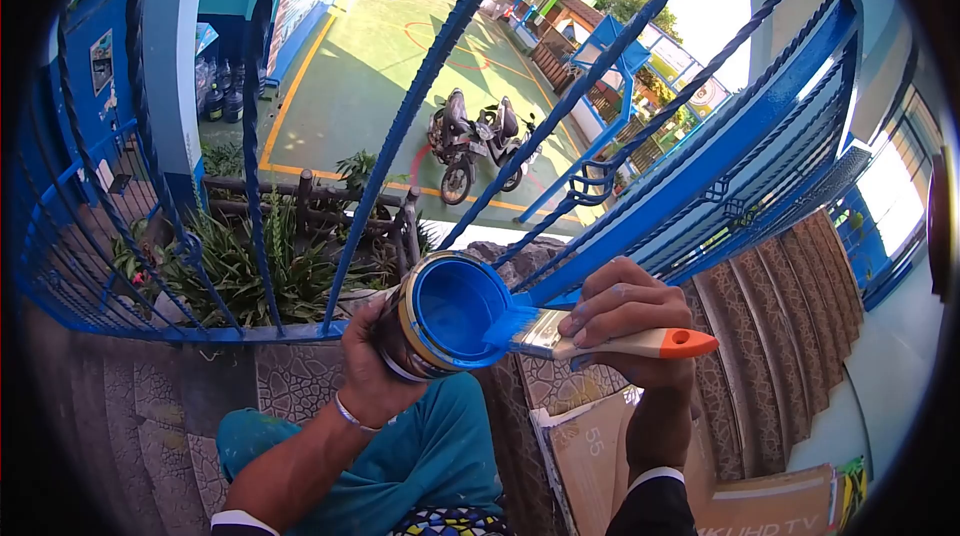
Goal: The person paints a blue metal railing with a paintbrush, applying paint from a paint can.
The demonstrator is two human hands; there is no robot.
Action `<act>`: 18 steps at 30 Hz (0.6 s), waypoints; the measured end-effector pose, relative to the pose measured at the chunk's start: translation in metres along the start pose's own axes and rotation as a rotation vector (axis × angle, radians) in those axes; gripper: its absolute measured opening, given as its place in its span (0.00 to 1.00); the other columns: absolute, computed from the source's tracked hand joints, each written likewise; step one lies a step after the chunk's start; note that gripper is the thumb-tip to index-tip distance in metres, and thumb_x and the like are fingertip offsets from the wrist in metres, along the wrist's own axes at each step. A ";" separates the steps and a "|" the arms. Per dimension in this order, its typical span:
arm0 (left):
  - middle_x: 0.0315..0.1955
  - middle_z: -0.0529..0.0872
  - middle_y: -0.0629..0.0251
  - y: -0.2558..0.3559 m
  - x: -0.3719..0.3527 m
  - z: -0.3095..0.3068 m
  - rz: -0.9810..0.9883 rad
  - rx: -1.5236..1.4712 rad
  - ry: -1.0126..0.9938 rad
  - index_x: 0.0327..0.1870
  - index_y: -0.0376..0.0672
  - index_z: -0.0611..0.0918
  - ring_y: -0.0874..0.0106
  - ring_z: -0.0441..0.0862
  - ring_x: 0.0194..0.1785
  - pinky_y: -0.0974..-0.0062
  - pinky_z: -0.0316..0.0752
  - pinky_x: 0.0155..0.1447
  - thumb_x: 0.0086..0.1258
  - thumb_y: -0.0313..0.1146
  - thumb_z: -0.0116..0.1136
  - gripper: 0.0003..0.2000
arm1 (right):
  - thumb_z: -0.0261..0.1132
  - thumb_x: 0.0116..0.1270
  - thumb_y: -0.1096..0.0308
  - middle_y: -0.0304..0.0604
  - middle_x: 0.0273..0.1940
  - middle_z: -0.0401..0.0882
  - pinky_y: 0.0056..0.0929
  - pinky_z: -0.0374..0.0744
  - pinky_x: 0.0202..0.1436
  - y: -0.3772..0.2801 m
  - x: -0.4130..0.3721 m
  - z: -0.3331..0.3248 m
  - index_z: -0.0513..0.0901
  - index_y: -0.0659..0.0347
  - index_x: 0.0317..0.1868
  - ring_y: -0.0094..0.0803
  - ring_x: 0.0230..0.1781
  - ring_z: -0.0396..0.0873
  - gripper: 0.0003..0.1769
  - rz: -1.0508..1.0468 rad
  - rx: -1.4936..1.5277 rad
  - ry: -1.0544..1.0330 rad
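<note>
My left hand [375, 361] is wrapped around a paint can [410, 341], which is tilted with its mouth towards the right. Blue paint [450, 311] coats the inside of the can. In my right hand [630, 316] is a flat paintbrush [640, 343] with a pale wooden handle, an orange tip and a metal ferrule. Its blue-covered bristles touch or lie just over the can's right rim. Some blue paint marks the fingers of my right hand. Directly beyond both hands stands a blue metal railing [385, 151] with twisted bars.
Patterned stone steps [770, 306] curve down at the right. Flattened cardboard [590, 456] lies below my right arm. Past the railing are plants [280, 261], two parked motorcycles [475, 141] and a green court [375, 46]. My knees in teal trousers [430, 446] are beneath the can.
</note>
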State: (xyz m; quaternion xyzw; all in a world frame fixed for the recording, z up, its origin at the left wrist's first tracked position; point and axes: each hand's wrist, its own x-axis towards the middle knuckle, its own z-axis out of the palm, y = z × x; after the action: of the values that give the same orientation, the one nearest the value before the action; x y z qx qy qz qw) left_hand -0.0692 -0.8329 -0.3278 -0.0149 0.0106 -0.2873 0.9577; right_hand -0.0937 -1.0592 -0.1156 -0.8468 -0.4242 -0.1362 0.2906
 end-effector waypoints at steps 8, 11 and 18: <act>0.69 0.82 0.54 0.004 0.002 -0.006 0.040 0.026 0.024 0.72 0.48 0.78 0.52 0.80 0.71 0.41 0.74 0.74 0.71 0.58 0.55 0.33 | 0.84 0.58 0.72 0.44 0.39 0.90 0.28 0.85 0.49 0.045 -0.089 0.006 0.88 0.63 0.49 0.29 0.45 0.87 0.20 0.470 0.056 1.001; 0.67 0.84 0.58 0.008 -0.001 -0.003 0.026 -0.064 -0.016 0.71 0.47 0.79 0.56 0.81 0.70 0.46 0.74 0.75 0.73 0.54 0.53 0.30 | 0.81 0.63 0.73 0.42 0.39 0.88 0.27 0.86 0.47 0.106 -0.129 0.050 0.88 0.67 0.48 0.26 0.40 0.88 0.15 0.717 -0.154 0.952; 0.59 0.90 0.60 0.011 0.002 -0.013 0.076 -0.155 -0.012 0.66 0.43 0.82 0.61 0.87 0.61 0.55 0.79 0.70 0.77 0.47 0.53 0.24 | 0.78 0.64 0.73 0.44 0.38 0.86 0.34 0.84 0.39 0.198 -0.148 0.130 0.89 0.60 0.45 0.38 0.33 0.88 0.10 0.569 -0.610 0.506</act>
State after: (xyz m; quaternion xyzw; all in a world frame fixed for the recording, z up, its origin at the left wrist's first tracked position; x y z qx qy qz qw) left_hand -0.0617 -0.8253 -0.3416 -0.0902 0.0277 -0.2488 0.9639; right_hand -0.0267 -1.1684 -0.3643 -0.9160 -0.0328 -0.3711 0.1489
